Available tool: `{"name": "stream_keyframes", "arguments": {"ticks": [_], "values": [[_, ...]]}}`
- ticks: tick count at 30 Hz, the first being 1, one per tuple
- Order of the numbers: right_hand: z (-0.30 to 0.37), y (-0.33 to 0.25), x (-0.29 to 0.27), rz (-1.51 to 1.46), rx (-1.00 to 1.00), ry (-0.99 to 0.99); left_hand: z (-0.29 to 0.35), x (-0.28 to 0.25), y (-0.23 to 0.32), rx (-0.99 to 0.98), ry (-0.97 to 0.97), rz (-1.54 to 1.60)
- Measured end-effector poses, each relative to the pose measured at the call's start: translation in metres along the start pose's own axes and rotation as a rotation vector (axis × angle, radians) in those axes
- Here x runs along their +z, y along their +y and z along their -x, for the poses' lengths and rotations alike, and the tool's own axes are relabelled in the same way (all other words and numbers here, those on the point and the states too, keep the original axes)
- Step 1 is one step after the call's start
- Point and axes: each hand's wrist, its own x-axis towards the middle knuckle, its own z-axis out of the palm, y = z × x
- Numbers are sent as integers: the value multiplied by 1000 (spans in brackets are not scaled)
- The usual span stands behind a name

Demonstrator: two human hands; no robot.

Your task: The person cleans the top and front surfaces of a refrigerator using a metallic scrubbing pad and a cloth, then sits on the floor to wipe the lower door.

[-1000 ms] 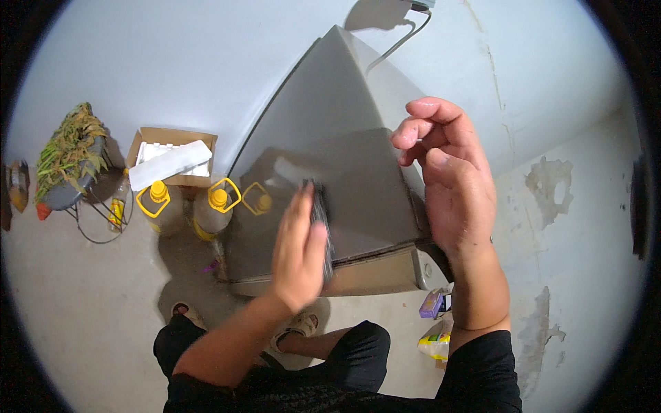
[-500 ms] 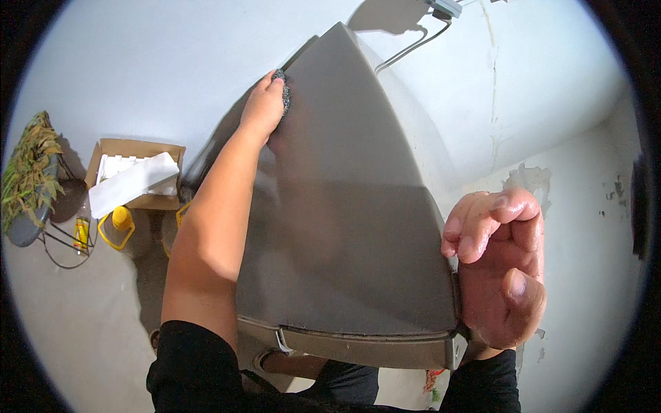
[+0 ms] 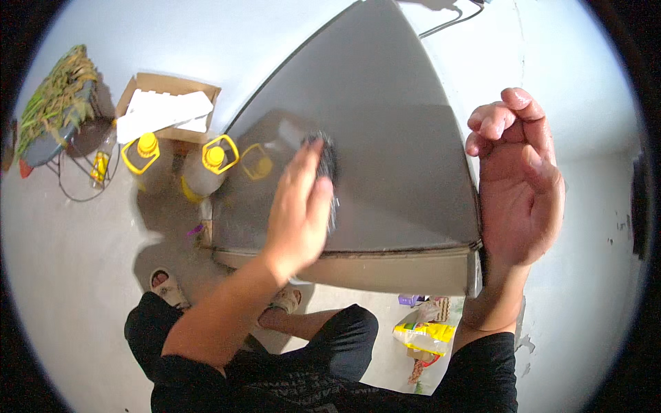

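Note:
My left hand [image 3: 297, 206] presses a dark scrubbing pad [image 3: 326, 160] flat against the grey top surface [image 3: 385, 124] of a tall cabinet-like appliance, near its front edge. Only the pad's far end shows past my fingers. My right hand [image 3: 518, 180] hangs at the appliance's right front corner, fingers loosely curled, holding nothing and resting by the side edge.
On the floor to the left stand two oil bottles with yellow caps [image 3: 147, 146] [image 3: 215, 157] and an open cardboard box [image 3: 164, 110] with white foam. A plant [image 3: 51, 103] sits far left. Coloured packets [image 3: 425, 336] lie by my feet. A white wall [image 3: 585, 103] is on the right.
My left hand has pulled back from the far left edge of the top to its near middle, with the pad under it. My right hand rose along the right corner.

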Motion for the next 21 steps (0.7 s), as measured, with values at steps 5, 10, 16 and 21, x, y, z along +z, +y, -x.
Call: {"name": "stream_keyframes", "arguments": {"ticks": [5,10,16,21], "values": [[3,-4,5,-44,-8,52,56,-17,36,-37,-65,-3],[0,-1,9,-70,-8,76,-1,-5,-24,-39,27,4],[9,-14,7,-15,15,147,-149,28,-82,-47,70,89],[7,3,4,-138,16,-1,-264,18,-119,-87,178,29]]}}
